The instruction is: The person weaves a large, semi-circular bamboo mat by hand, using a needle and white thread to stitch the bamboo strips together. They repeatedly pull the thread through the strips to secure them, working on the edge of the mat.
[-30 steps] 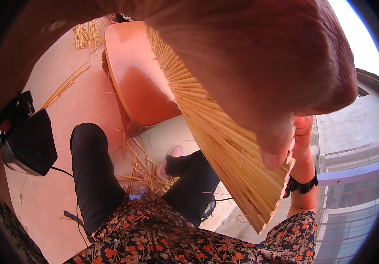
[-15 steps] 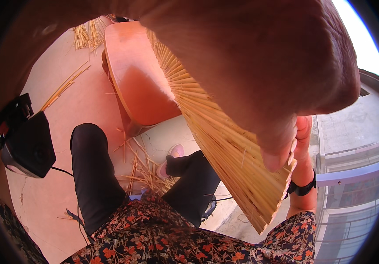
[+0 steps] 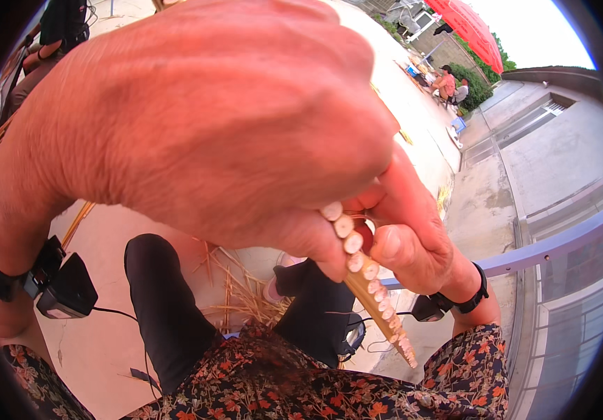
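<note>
My left hand [image 3: 245,133] fills the upper middle, close up, its fingers closed on a panel of joined straw stalks [image 3: 378,297]. The panel is seen nearly edge-on, its pale round cut ends in a slanting row running down to the right. On the other side of that row, my right hand [image 3: 413,245] has its thumb and bent fingers closed at the upper stalks. Something small and dark red shows between the two hands; I cannot make out what it is. My left hand hides most of the panel's far part.
Loose stalks [image 3: 242,290] litter the floor between my knees. Black boxes with cables hang at both wrists, the left box [image 3: 68,288] plainer to see. A pale bar [image 3: 525,255] crosses at right before a building wall. Seated people [image 3: 445,84] and a red umbrella [image 3: 466,31] are far back.
The straw panel has turned from showing its broad fanned face to nearly edge-on. My left hand has shifted left and my right hand has come into fuller view. The orange-brown seat is hidden now.
</note>
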{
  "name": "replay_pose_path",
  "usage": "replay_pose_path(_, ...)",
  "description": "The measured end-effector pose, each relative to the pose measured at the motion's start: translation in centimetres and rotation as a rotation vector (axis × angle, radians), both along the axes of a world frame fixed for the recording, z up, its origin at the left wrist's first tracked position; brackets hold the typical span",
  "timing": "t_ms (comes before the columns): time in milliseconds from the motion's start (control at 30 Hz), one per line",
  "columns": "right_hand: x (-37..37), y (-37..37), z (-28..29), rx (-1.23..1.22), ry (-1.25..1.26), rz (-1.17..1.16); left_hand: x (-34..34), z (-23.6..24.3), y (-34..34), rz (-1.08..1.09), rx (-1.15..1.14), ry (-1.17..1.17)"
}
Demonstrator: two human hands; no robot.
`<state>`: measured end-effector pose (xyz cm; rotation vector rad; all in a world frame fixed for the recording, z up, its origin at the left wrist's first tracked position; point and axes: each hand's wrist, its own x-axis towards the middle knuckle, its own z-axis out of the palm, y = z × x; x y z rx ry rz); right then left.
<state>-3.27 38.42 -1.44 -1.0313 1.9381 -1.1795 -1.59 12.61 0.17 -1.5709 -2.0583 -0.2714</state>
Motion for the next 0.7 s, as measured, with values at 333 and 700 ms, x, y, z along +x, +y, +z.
replay_pose_path(333,-1.2,8.0,-0.5,-0.131,0.589,-0.103,9.5,-3.5,4.4,0.445,0.014,-0.102)
replay_pose_path(700,2.6,29.0,-16.9,-0.554,0.175,-1.471,19.1,-12.7,14.5,0.622,-0.035,-0.029)
